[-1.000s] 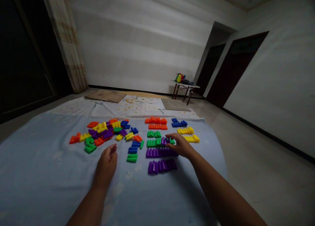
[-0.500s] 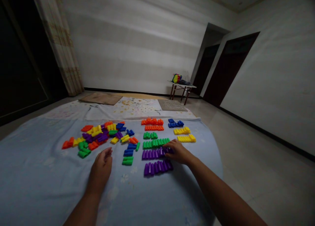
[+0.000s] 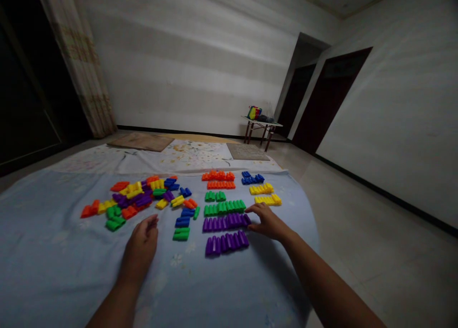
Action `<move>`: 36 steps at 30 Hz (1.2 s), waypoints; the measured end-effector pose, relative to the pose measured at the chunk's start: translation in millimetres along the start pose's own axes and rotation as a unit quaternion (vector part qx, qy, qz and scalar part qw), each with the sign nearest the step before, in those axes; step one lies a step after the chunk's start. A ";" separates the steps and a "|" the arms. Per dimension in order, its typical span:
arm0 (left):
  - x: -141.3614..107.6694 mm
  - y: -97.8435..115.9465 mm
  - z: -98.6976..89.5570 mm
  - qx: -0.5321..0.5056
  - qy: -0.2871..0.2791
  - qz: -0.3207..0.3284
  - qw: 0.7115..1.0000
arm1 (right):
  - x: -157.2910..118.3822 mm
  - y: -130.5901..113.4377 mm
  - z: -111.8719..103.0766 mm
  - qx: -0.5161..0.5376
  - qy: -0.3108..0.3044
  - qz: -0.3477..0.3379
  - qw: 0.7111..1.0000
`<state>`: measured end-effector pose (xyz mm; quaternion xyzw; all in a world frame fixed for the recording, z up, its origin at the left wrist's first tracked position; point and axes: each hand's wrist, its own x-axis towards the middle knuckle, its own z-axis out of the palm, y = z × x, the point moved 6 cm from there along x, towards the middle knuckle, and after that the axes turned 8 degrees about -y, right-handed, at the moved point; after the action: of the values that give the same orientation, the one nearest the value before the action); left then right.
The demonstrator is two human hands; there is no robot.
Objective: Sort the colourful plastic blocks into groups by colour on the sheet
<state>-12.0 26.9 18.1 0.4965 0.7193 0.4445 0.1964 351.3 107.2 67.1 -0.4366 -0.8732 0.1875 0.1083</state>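
Note:
My right hand (image 3: 265, 221) is at the right end of the upper purple row (image 3: 226, 222) of tube-shaped plastic pieces. Its thumb and forefinger are apart, with nothing seen between them. Nearest to me lies another purple row (image 3: 226, 243); a green row (image 3: 224, 208) lies just beyond the upper one. My left hand (image 3: 142, 240) hovers or rests over the cloth, fingers loosely curved and holding nothing visible. Beyond it spreads a mixed pile (image 3: 136, 197) of orange, yellow, green, blue and purple pieces. Between the hands lie a green piece (image 3: 181, 233) and a blue piece (image 3: 182, 221).
Farther back are orange rows (image 3: 218, 180), a short green row (image 3: 215, 196), blue pieces (image 3: 252, 179) and yellow rows (image 3: 267, 200). A pale blue cloth (image 3: 171, 290) covers the table, whose curved edge is on the right. A small side table (image 3: 263, 123) stands near the wall.
My right hand has drawn back slightly from the upper purple row and its fingers have spread, uncovering the row's right end. My left hand keeps its pose, and the view has shifted a little.

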 end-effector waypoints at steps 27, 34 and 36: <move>-4.6 5.3 -1.0 -0.026 0.009 0.008 1.000 | 85.7 -129.5 48.2 -0.019 -0.043 -0.149 0.988; -1.4 -2.0 2.2 -0.043 0.001 0.014 0.999 | 118.2 -156.6 76.7 -0.142 -0.117 -0.163 0.969; -0.6 -3.0 2.1 -0.049 0.003 0.015 0.999 | 122.2 -160.8 81.1 -0.147 -0.113 -0.160 0.969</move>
<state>-11.9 26.9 14.4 0.4957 0.6898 0.4835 0.2113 133.9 98.2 64.5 -0.2780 -0.9564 0.0854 -0.0279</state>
